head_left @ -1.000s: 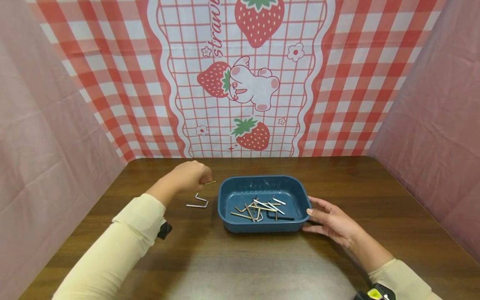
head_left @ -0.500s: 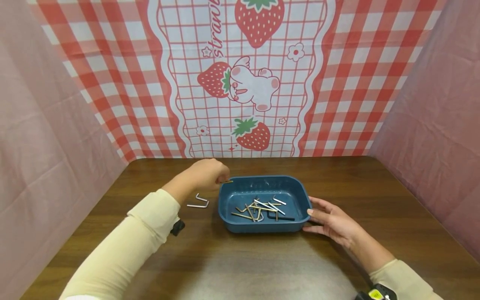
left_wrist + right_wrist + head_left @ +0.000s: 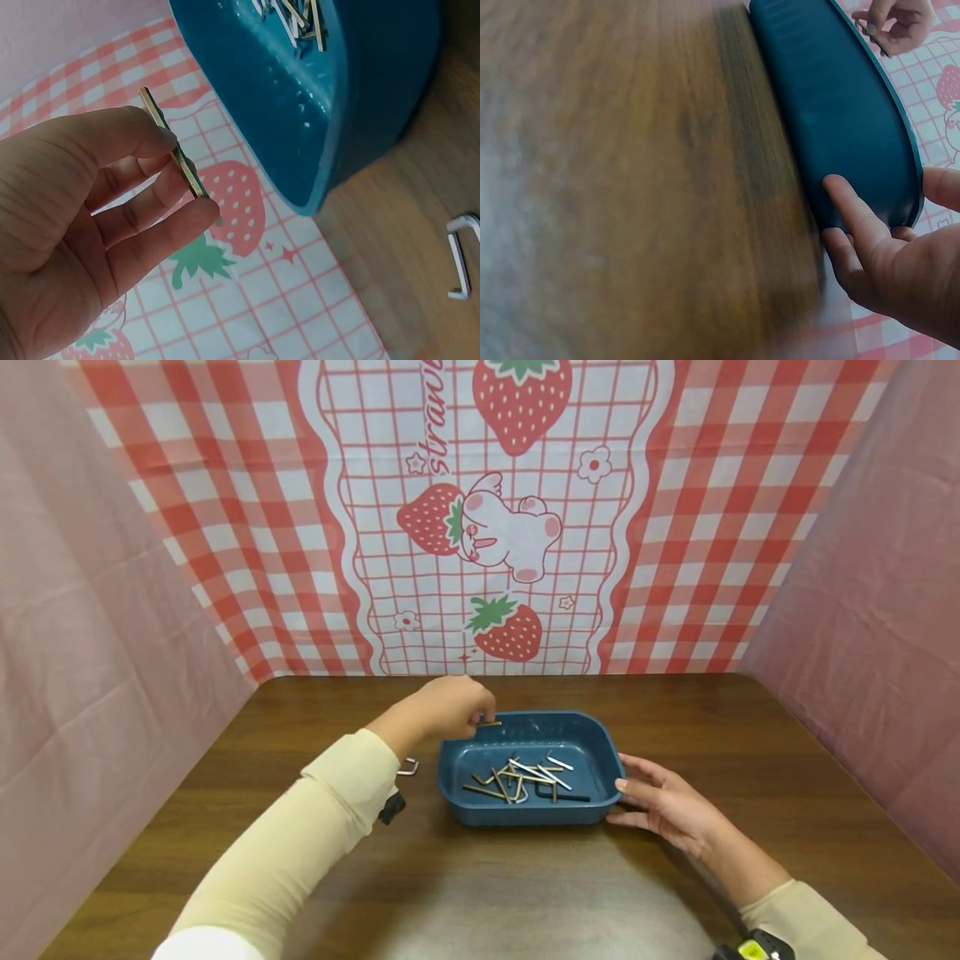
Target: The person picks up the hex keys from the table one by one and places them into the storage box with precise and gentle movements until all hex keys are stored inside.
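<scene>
In the head view, my left hand [image 3: 455,706] is over the back left part of a blue plastic tray [image 3: 517,815]. It pinches a thin brass-coloured hex key [image 3: 174,142] between thumb and fingertips; any bend is hidden in the left wrist view. My right hand [image 3: 667,802] holds the tray's right end, thumb at the rim and other fingers spread around the outer wall. Inside the tray lie several loose hex keys, among them a black hex key [image 3: 570,797] and a silver hex key [image 3: 559,762].
Left of the tray, silver hex keys [image 3: 459,262] lie on the brown wooden table [image 3: 480,893], partly covered by the left arm in the head view. Behind the table hangs a red checked strawberry cloth [image 3: 517,527], with pink cloth [image 3: 847,610] along the sides.
My left hand has moved right with the brass-coloured hex key, from beside the tray to over its back left part. The right hand and tray have stayed in place.
</scene>
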`<state>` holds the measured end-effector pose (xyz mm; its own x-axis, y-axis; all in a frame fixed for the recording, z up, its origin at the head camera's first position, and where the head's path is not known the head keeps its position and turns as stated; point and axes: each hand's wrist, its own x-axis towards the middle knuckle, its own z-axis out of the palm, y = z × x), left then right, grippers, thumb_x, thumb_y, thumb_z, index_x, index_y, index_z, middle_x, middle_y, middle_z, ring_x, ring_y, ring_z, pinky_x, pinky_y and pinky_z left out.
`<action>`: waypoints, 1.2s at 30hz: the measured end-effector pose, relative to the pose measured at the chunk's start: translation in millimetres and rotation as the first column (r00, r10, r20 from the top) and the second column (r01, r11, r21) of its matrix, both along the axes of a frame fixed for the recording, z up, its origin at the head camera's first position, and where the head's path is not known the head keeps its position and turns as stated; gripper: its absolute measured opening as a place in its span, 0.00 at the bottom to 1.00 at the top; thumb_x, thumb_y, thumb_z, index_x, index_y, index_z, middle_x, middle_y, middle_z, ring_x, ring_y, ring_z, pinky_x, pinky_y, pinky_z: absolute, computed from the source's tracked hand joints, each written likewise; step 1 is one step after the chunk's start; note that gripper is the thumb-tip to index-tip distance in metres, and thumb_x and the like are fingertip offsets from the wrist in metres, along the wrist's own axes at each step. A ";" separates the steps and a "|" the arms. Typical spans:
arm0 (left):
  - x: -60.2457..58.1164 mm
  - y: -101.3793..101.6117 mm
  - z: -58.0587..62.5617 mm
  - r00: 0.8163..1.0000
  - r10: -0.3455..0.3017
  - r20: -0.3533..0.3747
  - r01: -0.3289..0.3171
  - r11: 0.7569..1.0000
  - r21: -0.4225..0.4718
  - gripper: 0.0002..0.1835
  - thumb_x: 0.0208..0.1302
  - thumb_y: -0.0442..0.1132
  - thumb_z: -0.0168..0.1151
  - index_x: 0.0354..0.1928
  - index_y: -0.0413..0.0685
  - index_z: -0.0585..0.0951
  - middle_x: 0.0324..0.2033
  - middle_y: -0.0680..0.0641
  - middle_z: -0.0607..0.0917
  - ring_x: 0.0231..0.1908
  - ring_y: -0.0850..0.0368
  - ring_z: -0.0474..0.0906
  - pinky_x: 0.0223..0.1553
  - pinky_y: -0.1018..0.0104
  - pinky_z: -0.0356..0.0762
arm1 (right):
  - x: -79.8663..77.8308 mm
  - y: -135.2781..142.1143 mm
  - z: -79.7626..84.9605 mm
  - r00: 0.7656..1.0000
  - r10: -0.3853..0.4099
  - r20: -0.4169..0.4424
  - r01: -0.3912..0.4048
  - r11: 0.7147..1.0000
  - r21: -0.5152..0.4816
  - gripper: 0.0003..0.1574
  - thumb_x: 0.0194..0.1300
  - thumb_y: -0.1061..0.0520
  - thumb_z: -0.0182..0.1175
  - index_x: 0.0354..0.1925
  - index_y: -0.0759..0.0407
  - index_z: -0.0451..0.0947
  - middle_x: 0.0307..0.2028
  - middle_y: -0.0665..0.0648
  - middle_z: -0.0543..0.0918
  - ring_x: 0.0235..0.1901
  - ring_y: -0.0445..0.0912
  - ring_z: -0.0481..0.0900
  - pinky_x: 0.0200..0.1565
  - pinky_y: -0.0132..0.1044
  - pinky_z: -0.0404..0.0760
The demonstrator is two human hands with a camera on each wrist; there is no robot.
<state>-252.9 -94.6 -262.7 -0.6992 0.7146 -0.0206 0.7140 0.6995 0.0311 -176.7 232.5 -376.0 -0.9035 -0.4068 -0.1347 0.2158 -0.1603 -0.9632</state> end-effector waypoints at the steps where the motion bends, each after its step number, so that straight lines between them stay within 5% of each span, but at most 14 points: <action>1: -1.1 2.8 -0.5 1.000 -0.003 0.001 0.003 1.000 -0.009 0.15 0.54 0.29 0.62 0.42 0.50 0.86 0.25 0.56 0.79 0.29 0.61 0.72 0.34 0.64 0.77 | 0.1 -0.1 -0.1 1.000 -0.002 -0.001 0.002 1.000 0.000 0.46 0.72 0.62 0.52 0.74 0.72 0.36 0.59 0.64 0.69 0.50 0.56 0.80 0.51 0.56 0.78; 12: -10.6 30.9 -9.4 1.000 0.004 0.030 -0.001 0.997 -0.071 0.14 0.56 0.30 0.63 0.44 0.52 0.86 0.31 0.56 0.82 0.32 0.61 0.75 0.37 0.65 0.78 | 0.0 0.3 -0.5 1.000 -0.009 -0.013 0.010 1.000 0.021 0.45 0.73 0.62 0.52 0.74 0.72 0.37 0.63 0.69 0.64 0.50 0.56 0.80 0.51 0.56 0.78; 23: -19.9 53.6 -28.2 0.993 0.016 0.118 0.002 0.989 -0.150 0.12 0.57 0.29 0.64 0.40 0.53 0.86 0.37 0.57 0.84 0.38 0.61 0.77 0.41 0.65 0.79 | 0.3 1.1 -0.7 1.000 0.011 -0.015 -0.011 1.000 -0.006 0.45 0.72 0.62 0.52 0.73 0.73 0.36 0.57 0.62 0.72 0.50 0.55 0.80 0.51 0.56 0.78; 36: -27.1 67.8 -43.9 0.982 0.029 0.187 0.019 0.968 -0.252 0.07 0.56 0.31 0.66 0.34 0.53 0.85 0.34 0.57 0.82 0.36 0.60 0.75 0.36 0.68 0.75 | -1.2 1.5 -1.3 1.000 0.010 -0.007 -0.010 1.000 0.009 0.45 0.73 0.62 0.52 0.74 0.71 0.36 0.60 0.63 0.68 0.49 0.54 0.81 0.51 0.55 0.79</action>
<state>-280.0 -26.8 -306.5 -0.6691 0.6659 -0.3300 0.7086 0.7055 -0.0133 -177.9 234.0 -377.3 -0.9002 -0.4150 -0.1320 0.2106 -0.1495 -0.9661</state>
